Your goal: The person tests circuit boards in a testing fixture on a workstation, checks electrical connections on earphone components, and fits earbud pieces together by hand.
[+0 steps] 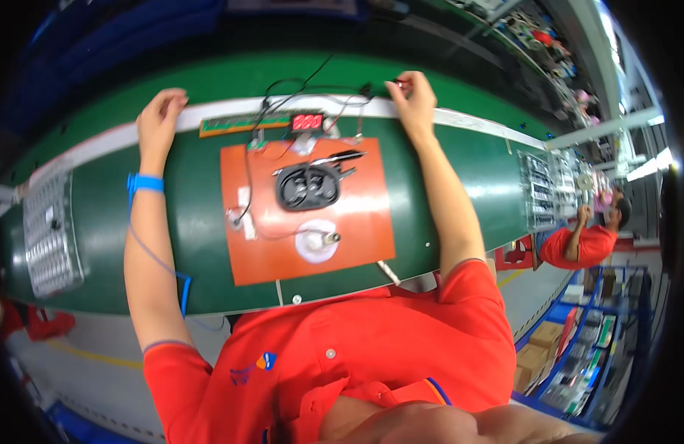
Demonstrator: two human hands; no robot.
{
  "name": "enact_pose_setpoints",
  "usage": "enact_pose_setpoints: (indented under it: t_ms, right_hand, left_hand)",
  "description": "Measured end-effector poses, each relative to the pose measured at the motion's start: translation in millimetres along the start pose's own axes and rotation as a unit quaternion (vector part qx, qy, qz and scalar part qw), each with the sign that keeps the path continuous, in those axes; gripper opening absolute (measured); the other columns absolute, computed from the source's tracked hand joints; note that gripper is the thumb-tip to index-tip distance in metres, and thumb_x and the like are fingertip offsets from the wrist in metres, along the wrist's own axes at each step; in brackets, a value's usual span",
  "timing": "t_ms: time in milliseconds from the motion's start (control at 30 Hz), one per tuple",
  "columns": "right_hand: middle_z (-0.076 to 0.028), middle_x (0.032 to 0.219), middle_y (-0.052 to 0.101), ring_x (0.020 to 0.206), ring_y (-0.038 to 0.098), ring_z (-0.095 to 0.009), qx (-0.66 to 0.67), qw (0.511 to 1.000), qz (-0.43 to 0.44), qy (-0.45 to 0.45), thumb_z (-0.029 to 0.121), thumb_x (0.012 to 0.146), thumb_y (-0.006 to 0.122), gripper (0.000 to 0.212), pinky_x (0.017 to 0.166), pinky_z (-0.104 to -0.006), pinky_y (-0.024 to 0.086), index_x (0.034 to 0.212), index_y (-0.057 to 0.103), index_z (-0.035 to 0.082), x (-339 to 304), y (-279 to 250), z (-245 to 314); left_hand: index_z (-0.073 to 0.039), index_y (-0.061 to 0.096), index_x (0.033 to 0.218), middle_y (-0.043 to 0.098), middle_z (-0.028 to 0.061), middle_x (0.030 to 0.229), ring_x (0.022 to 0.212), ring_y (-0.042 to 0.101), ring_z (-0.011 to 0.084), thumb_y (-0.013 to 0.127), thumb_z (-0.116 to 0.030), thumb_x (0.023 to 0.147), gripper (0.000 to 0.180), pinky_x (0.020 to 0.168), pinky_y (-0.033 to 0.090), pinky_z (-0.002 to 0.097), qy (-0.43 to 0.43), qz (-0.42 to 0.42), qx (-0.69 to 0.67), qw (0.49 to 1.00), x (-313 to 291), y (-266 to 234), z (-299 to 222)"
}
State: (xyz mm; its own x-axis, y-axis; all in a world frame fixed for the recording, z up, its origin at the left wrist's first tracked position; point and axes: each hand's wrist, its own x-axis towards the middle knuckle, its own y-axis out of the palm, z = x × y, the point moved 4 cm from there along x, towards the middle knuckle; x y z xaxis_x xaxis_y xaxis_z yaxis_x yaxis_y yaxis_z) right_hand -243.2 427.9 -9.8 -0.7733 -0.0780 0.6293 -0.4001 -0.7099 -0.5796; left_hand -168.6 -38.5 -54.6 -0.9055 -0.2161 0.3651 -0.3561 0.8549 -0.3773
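At the far left of the green tabletop (194, 259) sits a clear tray (52, 233) with rows of pockets. Next comes the left hand (161, 117), over the white strip (90, 152), thumb and fingers curled near one another; from here I cannot tell whether that grip pinches anything. A blue strap (148, 183) circles its wrist. Between the arms lies an orange mat (260, 263), bearing a black case (308, 187), with slim tools (349, 156) just beyond it and a round white pad (316, 251) nearer the person. Beyond the mat stands a red-lit display (307, 122), near tangled black cables (283, 92). At the cables' right end, the right hand (414, 100) has its grip pinching a small dark and red piece (403, 84), blurred. Farther right are more clear trays (538, 192), then a co-worker (579, 246) in red.
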Motion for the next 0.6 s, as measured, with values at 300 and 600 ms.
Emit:
enact_pose_setpoints:
  t_ms: [300, 600]
  right_hand:
    - [-0.007, 0.078, 0.059, 0.073, 0.056, -0.024, -0.072, 0.983, 0.006, -0.167, 0.021, 0.078, 0.075, 0.026, 0.067, -0.0368, 0.046, 0.095, 0.063, 0.005, 3.1, 10.8, 9.1]
    - [-0.005, 0.081, 0.059, 0.073, 0.055, -0.019, -0.063, 0.981, 0.150, -0.102, 0.012, 0.082, 0.070, 0.021, 0.067, -0.0319, 0.044, 0.101, 0.063, 0.005, -4.8, 29.1, 32.7]
  left_hand:
    - [0.000, 0.066, 0.103, 0.070, 0.0063, 0.092, 0.087, 0.065, 0.0106, 0.054, -0.008, 0.095, 0.016, 0.078, 0.050, 0.0230, -0.036, 0.012, 0.053, 0.998, 1.9, 3.0, -18.7]
    - [-0.002, 0.067, 0.101, 0.072, 0.0065, 0.090, 0.083, 0.066, 0.0103, 0.055, -0.008, 0.093, 0.016, 0.072, 0.049, 0.0227, -0.011, 0.017, 0.097, 0.995, 0.3, 8.2, -30.1]
